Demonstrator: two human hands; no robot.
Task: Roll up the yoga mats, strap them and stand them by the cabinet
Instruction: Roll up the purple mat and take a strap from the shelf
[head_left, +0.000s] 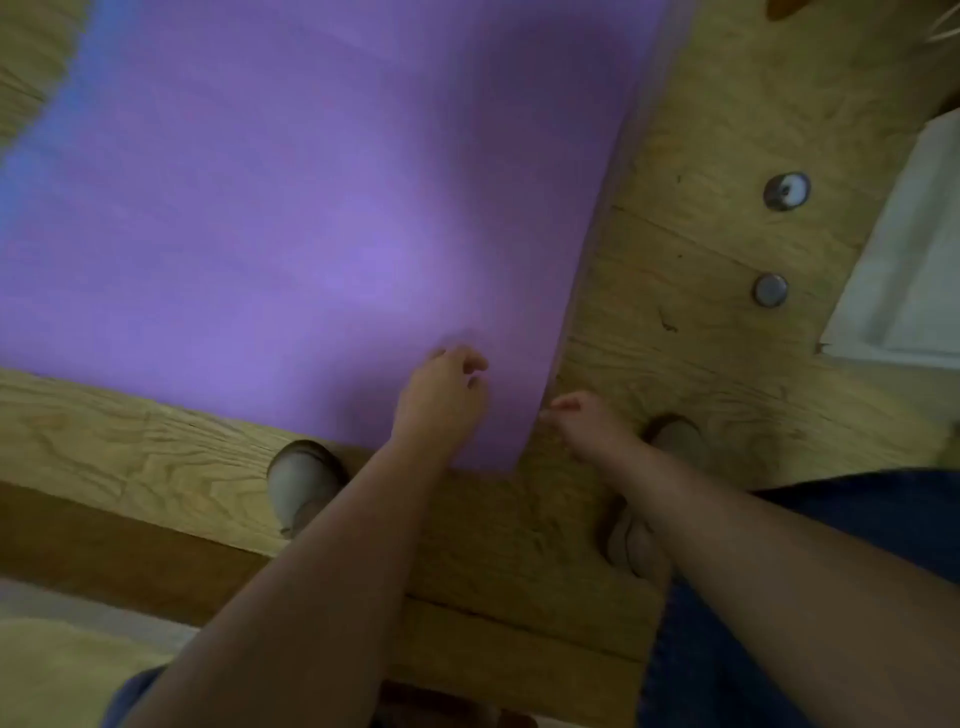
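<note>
Under the left hand (441, 400) lies the flat purple foam yoga mat (311, 234), spread unrolled over the pale wooden plank floor (675, 364). The hand sits on the mat's top surface close to its near right corner, fingers curled with the tips down on the foam. The blur hides whether they pinch any of it or only press on it.

Just to the right of that hand, the right hand (589, 423) reaches the mat's right edge from the floor side. Its fingertips (556, 406) are bunched and meet the edge a little above the corner; whether they nip the edge or merely touch it I cannot tell.

Away from both hands the mat runs up and to the left, out of the frame.

Below and left of the left hand a pale shoe (304, 483) stands on the floor just off the mat's near edge. Beside the right wrist is a second pale shoe (675, 441), partly covered by the forearm, with dark blue denim cloth (831, 519) below it.

Further right of the right hand, two small round grey metal discs (786, 191) (770, 290) sit on the floor. Past them is a white flat-panelled piece of furniture (909, 270), cut off by the frame.
</note>
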